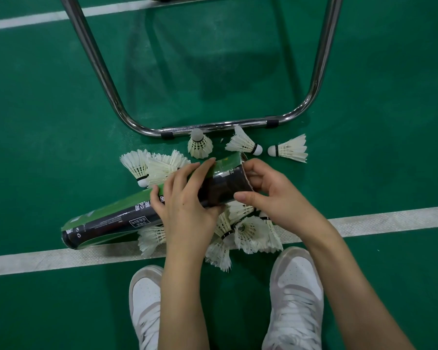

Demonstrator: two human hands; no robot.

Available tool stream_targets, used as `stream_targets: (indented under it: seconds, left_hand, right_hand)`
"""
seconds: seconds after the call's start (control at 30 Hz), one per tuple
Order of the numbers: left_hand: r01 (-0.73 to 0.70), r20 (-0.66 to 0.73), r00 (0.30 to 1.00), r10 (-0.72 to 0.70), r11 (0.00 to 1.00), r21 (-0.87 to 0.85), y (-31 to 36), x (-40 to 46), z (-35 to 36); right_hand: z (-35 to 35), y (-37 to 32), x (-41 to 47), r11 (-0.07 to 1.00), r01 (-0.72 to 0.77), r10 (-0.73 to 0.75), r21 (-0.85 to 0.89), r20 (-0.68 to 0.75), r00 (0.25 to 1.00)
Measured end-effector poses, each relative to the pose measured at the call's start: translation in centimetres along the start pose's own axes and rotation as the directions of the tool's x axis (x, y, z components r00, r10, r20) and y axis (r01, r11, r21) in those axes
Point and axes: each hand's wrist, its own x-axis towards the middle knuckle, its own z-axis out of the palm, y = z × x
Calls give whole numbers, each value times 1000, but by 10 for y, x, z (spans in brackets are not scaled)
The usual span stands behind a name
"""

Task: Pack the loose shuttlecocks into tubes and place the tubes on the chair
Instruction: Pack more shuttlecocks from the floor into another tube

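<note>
L hand (pixel 185 198) wraps fingers over tube (pixel 137 210) mid-body; R hand (pixel 266 195) curls round its open end, both gripping, above loose shuttlecocks (pixel 248 231).

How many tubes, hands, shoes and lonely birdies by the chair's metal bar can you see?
tube: 1
hands: 2, left hand and right hand
shoes: 2
shuttlecocks alone by the chair bar: 3
total: 8

One head-worn view — looking steeply down and forward, close over the white sneakers (pixel 297 296) on the green court floor (pixel 36 122), chrome tubular chair frame (pixel 214 127) ahead.
</note>
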Motion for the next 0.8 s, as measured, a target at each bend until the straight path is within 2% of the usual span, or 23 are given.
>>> stream_targets:
  seconds: [0.17,0.27,0.4,0.53,0.6,0.7,0.8]
  left_hand:
    - [18,10,1000,-18,1000,5,0,-2,1]
    - [24,18,1000,-24,1000,1,0,-1,1]
    - [21,60,998,-21,1000,-2,-1,-1,1]
    - [39,81,996,-38,999,-16,-1,2,0]
    - [40,93,995,-38,999,-21,0,3,-1]
    - [42,110,993,-39,999,-25,0,4,-1]
    - [35,119,992,-34,999,-9,-1,5,0]
  right_hand:
    - [-2,3,0,1000,-15,13,23,89,996]
    - [0,3,0,999,-20,17,30,88,996]
    - [-7,5,-5,997,5,-11,-83,-78,997]
    - [-25,17,-10,1000,9,-3,19,-276,961]
    - [-37,30,-6,1000,9,-8,0,-427,904]
    - [-57,49,6,999,-22,-13,-43,-670,742]
    - [-75,64,22,991,-77,-42,-112,-790,612]
